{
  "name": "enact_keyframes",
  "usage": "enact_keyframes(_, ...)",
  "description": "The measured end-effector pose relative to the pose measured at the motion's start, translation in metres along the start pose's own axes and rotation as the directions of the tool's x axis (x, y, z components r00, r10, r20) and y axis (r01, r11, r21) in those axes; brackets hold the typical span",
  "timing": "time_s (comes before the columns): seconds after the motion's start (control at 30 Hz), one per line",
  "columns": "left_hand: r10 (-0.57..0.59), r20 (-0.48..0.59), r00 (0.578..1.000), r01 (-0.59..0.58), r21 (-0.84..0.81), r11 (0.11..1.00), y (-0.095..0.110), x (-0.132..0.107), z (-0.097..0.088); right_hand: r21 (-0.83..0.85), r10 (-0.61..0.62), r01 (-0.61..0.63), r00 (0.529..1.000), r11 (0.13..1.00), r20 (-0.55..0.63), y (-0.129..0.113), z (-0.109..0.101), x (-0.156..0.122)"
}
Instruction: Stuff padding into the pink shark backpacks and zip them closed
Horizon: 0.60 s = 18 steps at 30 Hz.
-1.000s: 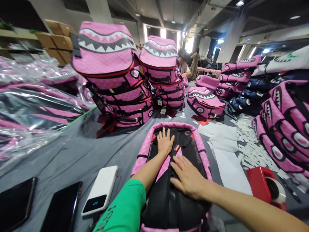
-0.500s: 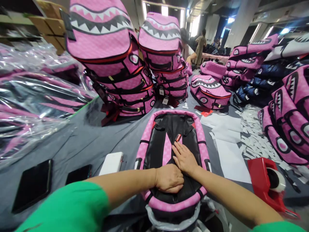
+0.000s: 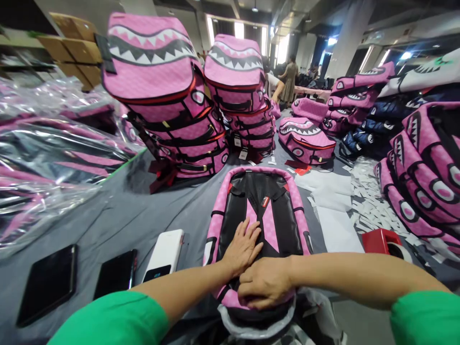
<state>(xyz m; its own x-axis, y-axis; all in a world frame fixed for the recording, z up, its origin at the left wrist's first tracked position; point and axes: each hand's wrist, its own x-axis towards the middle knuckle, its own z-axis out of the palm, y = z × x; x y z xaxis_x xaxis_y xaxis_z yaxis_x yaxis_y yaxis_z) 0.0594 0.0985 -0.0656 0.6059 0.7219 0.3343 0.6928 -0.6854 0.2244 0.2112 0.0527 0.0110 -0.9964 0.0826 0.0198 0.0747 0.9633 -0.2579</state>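
Observation:
A pink and black backpack lies in front of me with its black back panel and shoulder straps facing up. A small red label shows near the top of its straps. My left hand rests flat on the left part of the panel, its fingers spread. Lower down, my right hand is curled closed against the bottom end of the panel, and its fingertips are hidden. Around the backpack's near end is a crumpled clear plastic bag.
Tall stacks of pink backpacks stand behind, with more bags piled right. Left are a tablet, a phone, a white power bank and plastic-wrapped bags. A red tape dispenser and paper scraps lie right.
My left hand has gone from a fist to flat and spread, a little higher and left. My right hand has moved down the panel and curled closed.

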Motion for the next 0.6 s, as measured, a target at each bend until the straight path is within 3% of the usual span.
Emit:
enact_keyframes(0.17,-0.057,-0.081,0.995,0.052,-0.064,0.997,-0.002,-0.002,0.007,-0.003,-0.063,0.063,0.997,0.998,0.051,0.017,0.044,0.006)
enact_keyframes(0.3,-0.048,-0.024,0.999,0.047,-0.046,0.998,-0.003,0.004,0.003,-0.056,-0.083,0.084,0.996,0.995,0.007,0.026,0.055,0.003)
enact_keyframes(0.47,-0.073,0.204,0.976,0.081,-0.032,0.996,0.001,0.011,-0.009,-0.205,-0.050,0.028,0.993,0.978,-0.103,0.025,0.043,-0.003)
enact_keyframes(0.53,-0.078,0.321,0.944,0.087,-0.015,0.996,0.010,0.009,-0.016,-0.297,-0.066,-0.007,0.970,0.955,-0.235,0.023,0.029,-0.014)
enact_keyframes(0.6,-0.116,0.383,0.917,0.118,0.020,0.993,0.023,0.004,-0.021,-0.339,0.019,-0.187,0.896,0.922,-0.444,0.019,0.008,-0.034)
